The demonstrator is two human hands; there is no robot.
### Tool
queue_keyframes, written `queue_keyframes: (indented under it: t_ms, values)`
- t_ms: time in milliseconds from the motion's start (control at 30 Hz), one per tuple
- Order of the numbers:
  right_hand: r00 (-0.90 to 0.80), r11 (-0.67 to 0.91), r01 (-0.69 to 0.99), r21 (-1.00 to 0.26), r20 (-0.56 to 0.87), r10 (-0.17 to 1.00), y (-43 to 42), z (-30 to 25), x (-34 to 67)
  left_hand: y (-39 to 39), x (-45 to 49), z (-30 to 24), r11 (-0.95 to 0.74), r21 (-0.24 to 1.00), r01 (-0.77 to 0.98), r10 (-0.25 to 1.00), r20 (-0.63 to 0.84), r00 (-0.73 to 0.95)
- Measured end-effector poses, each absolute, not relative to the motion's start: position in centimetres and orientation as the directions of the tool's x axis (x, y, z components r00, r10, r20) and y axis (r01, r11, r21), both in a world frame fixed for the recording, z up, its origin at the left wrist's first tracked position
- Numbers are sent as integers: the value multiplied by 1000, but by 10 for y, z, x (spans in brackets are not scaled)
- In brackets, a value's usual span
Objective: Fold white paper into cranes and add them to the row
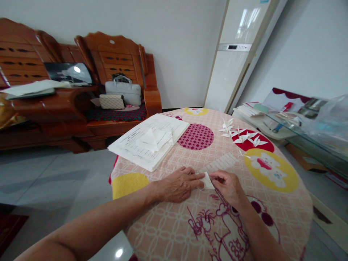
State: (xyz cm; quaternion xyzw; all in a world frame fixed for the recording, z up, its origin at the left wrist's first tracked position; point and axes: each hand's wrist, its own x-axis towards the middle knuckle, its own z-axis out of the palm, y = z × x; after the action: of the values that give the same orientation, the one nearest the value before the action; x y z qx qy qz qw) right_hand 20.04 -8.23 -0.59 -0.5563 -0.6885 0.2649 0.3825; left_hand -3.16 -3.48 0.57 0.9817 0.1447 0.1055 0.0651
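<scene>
A small folded piece of white paper (208, 181) lies on the round table between my two hands. My left hand (181, 184) rests palm down on the tablecloth, its fingers stretched out, the fingertips pressing on the paper's left side. From the right, my right hand (227, 185) is closed in a pinch at the paper's edge; its thumb and index finger touch there. Just beyond the hands lies a flat printed strip of paper (221, 163). Several folded white paper cranes (244, 137) sit together at the table's far right.
At the table's far left is a stack of printed sheets (136, 152) with folded paper pieces (153, 139) on top. A glass shelf (299, 134) with clutter stands at the right. Behind are wooden chairs (114, 50), bags (127, 92) and a tall white cabinet unit (231, 72).
</scene>
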Motion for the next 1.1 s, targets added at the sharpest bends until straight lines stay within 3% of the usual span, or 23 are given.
queue_keyframes:
  t_ms: [267, 567, 1100]
  values:
    - [-35, 108, 606, -788, 110, 993, -85, -6, 207, -34, -32, 4, -952, 148, 269, 293, 169, 941]
    - [-101, 33, 608, -793, -36, 994, -86, -3, 212, -35, -32, 1, -958, 74, 279, 287, 142, 948]
    - [-137, -25, 605, -796, -134, 981, -88, 8, 211, -35, -32, 2, -956, 84, 280, 290, 149, 945]
